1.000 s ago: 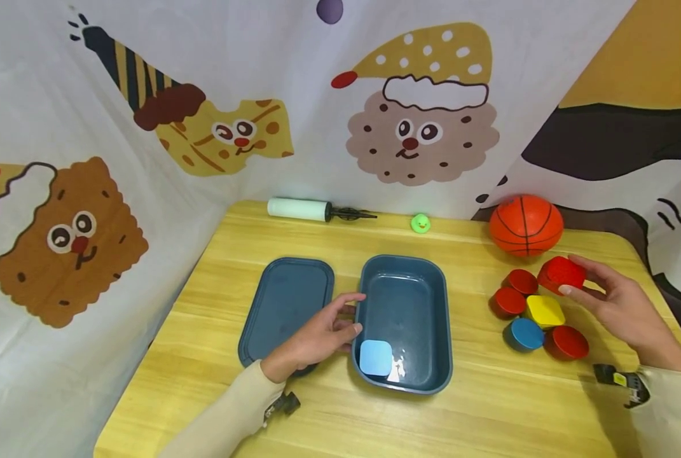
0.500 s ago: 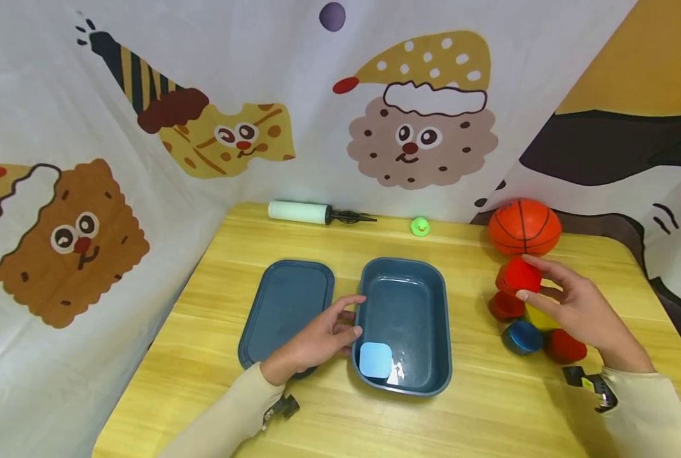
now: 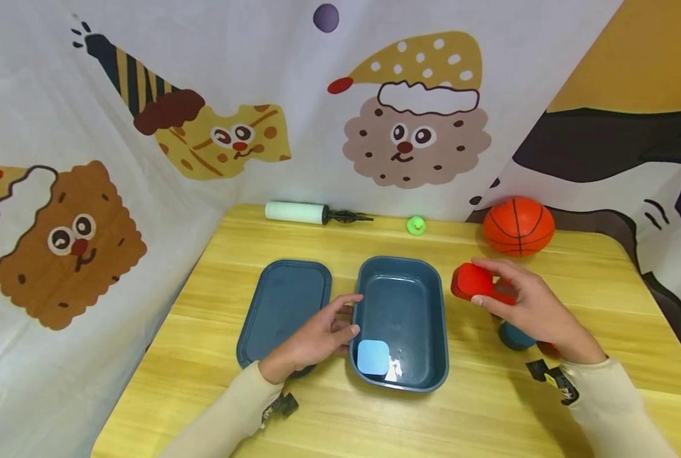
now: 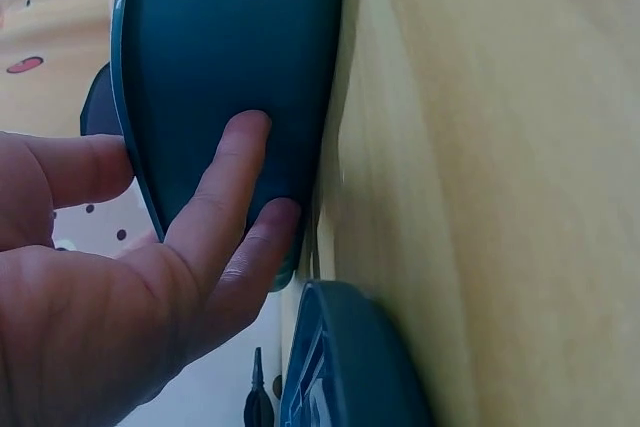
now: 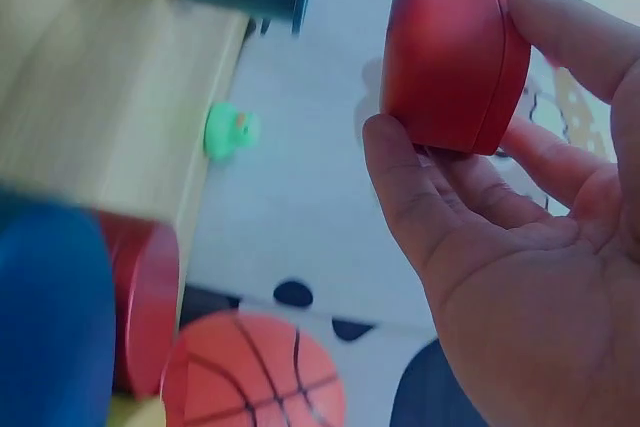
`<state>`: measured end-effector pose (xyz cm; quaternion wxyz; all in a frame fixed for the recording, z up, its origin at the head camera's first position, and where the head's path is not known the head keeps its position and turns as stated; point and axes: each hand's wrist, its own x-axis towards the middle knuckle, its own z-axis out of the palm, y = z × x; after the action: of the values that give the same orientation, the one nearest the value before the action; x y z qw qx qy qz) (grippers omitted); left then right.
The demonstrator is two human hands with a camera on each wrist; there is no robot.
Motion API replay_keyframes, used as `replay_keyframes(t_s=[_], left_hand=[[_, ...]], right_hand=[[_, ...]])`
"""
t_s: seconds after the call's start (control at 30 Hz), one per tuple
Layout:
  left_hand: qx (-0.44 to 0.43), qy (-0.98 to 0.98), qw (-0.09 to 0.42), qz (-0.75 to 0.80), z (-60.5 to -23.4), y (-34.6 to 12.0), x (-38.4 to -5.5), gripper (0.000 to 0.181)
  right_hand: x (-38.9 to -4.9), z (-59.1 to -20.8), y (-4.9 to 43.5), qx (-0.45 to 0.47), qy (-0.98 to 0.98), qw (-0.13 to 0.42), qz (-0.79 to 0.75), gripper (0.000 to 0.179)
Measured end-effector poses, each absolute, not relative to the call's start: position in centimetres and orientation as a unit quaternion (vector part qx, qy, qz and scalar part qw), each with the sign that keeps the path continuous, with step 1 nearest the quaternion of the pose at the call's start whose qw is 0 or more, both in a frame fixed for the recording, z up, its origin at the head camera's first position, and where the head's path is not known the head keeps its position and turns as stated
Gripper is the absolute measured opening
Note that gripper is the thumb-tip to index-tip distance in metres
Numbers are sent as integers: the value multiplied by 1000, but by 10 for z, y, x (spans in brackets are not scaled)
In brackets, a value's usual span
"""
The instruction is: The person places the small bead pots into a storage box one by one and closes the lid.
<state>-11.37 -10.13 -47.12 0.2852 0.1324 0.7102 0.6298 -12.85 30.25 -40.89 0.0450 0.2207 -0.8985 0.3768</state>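
Observation:
My right hand (image 3: 537, 312) holds a small red tin (image 3: 473, 282) with rounded corners between thumb and fingers, raised just right of the dark blue plastic bin (image 3: 405, 305). In the right wrist view the red tin (image 5: 445, 62) shows a lid seam. My left hand (image 3: 320, 340) rests against the bin's left side. Seen in the left wrist view, its fingers (image 4: 225, 172) touch the bin's outer wall (image 4: 230, 37) and rim. A light blue square tin (image 3: 372, 357) sits in the bin's near left corner.
A matching dark blue lid (image 3: 285, 305) lies left of the bin. Behind my right hand are a blue tin (image 3: 514, 337) and partly hidden red tins. Along the back stand a pale green hand pump (image 3: 297, 212), a green rubber duck (image 3: 416, 225) and an orange ball (image 3: 519, 226).
My right hand has carried the red tin leftward, from above the group of tins to near the bin's right rim. The left hand stays against the bin.

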Motion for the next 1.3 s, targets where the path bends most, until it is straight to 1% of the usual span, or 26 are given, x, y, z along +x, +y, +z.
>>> replay_keyframes(t_s=[0.17,0.4,0.73,1.03,1.2,1.3], left_hand=[[133,713,283,627,-471,-101,-114,62],[130,716,282,625,-470,-101,-115,61],[131,720,283,620,-469,-101,-116,61],[132,721,284,618,-470,-101,-116,62],[132,723,283,617,-470,-101,-116,62],[132,721,284,618,-469,-100,-116,62]], right_hand=[[-127,-412,283,261,-882,34,391,68],[-122,-419,259,292,-872,23,392,65],[-110,-427,232,315,-890,29,329,66],[-99,-435,214,331,-899,-21,286,58],[-95,-442,208,353,-898,-26,263,56],[-93,-448,207,367,-899,-14,238,57]])
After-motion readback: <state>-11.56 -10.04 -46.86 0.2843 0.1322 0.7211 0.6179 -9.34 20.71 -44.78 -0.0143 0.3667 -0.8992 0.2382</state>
